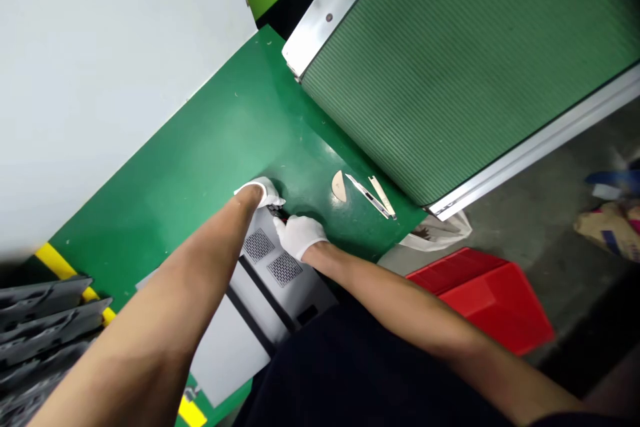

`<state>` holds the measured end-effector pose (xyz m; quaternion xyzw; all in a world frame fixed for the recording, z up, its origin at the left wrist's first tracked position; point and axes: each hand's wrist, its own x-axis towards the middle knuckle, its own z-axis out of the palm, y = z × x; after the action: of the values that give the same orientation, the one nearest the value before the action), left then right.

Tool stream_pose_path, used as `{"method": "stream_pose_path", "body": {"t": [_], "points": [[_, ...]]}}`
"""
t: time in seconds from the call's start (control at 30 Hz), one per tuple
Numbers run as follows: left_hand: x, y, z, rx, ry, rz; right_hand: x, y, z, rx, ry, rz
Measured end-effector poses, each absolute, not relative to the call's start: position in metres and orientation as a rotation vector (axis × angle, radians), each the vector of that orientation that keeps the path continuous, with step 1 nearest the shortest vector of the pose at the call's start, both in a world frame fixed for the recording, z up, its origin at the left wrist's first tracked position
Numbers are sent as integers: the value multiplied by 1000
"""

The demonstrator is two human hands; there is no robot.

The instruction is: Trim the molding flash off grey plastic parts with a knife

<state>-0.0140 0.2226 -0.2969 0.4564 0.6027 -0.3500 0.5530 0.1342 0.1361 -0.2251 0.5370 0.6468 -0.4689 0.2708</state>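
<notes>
A grey plastic panel (pixel 314 291) with two perforated grilles and dark stripes lies in front of my body on the green table. My left hand (pixel 266 192), in a white glove, is closed at the panel's far end. Just right of it, my gloved right hand (pixel 301 235) closes around a small dark tool (pixel 280 215) with some red on it, perhaps pliers. The tool's tip is at the panel's end, between both hands; its exact contact is hidden. Further right lie a beige half-round piece (pixel 339 186), a utility knife (pixel 367 196) and a pale narrow strip (pixel 383 197).
A ribbed green conveyor belt (pixel 460 60) with a metal frame rises at the right. Below it stand a red bin (pixel 493 300) and a whitish bag (pixel 443 232). Dark grey parts (pixel 45 313) stand in a row at lower left. A white wall (pixel 110 40) borders the green table (pixel 215 140).
</notes>
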Motion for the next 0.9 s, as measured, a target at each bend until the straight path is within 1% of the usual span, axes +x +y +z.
{"method": "stream_pose_path", "body": {"t": [0.07, 0.13, 0.23, 0.3, 0.33, 0.4, 0.47, 0.57, 0.67, 0.73, 0.8, 0.83, 0.9], "points": [[-22, 219, -294, 1066, 1390, -718, 141, 139, -225, 1400, 1670, -1348], [-31, 216, -287, 951, 1393, -521, 153, 141, -224, 1392, 1589, -1444], [-40, 212, -265, 799, 1584, -124, 181, 136, -220, 1480, 1491, -1569], [-37, 210, -243, 873, 1758, 129, 208, 124, -214, 1564, 1384, -1667], [-31, 207, -230, 912, 1810, 241, 222, 115, -211, 1599, 1245, -1757], [-6, 197, -203, 857, 1809, 408, 252, 92, -204, 1788, 777, -1938], [34, 180, -180, 706, 1571, 392, 279, 69, -199, 1863, 607, -1939], [117, 155, -159, 647, 1170, 213, 308, 44, -194, 2012, 283, -1865], [194, 145, -151, 572, 984, 281, 324, 34, -188, 2117, 92, -1853], [223, 150, -150, 544, 872, 349, 330, 30, -184, 2172, 92, -1895], [225, 157, -156, 726, 915, 304, 336, 24, -182, 2216, 136, -1932], [217, 159, -162, 931, 1021, 232, 339, 21, -181, 2239, 154, -1944], [186, 157, -177, 1534, 1233, -100, 346, 13, -181, 2283, 153, -1966]]}}
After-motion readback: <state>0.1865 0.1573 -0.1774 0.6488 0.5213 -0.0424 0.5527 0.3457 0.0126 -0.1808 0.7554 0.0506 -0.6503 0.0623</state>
